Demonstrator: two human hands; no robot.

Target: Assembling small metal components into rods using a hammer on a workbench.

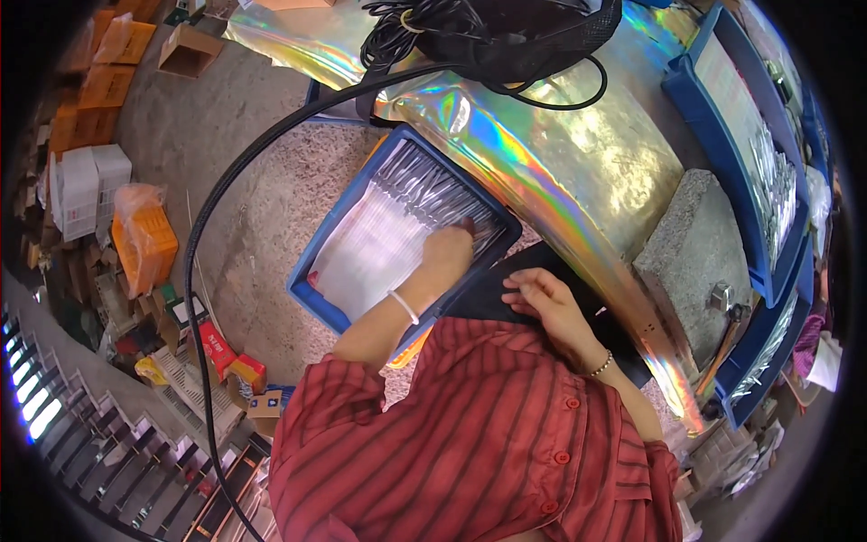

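A blue plastic tray (318, 237) lies in front of me at a slant. It is filled with a tight row of thin white packets (366, 253), whose far ends look silvery and shiny. My left hand (450, 253), with a white band at the wrist, reaches into the tray's right part. Its fingers are bent down among the silvery ends, and what they grip is hidden. To the right of the tray, above dark cloth (492, 294), hovers my right hand (546, 305), a beaded bracelet on its wrist. Its fingers are loosely bent and apart, holding nothing visible.
A table with a shiny iridescent cover (542, 172) stands ahead, bearing a black bag with cables (506, 41). More blue trays (722, 135) are at the right beside a stone slab (700, 262). A black cable (194, 253) arcs across the left; orange crates (144, 244) stand beyond.
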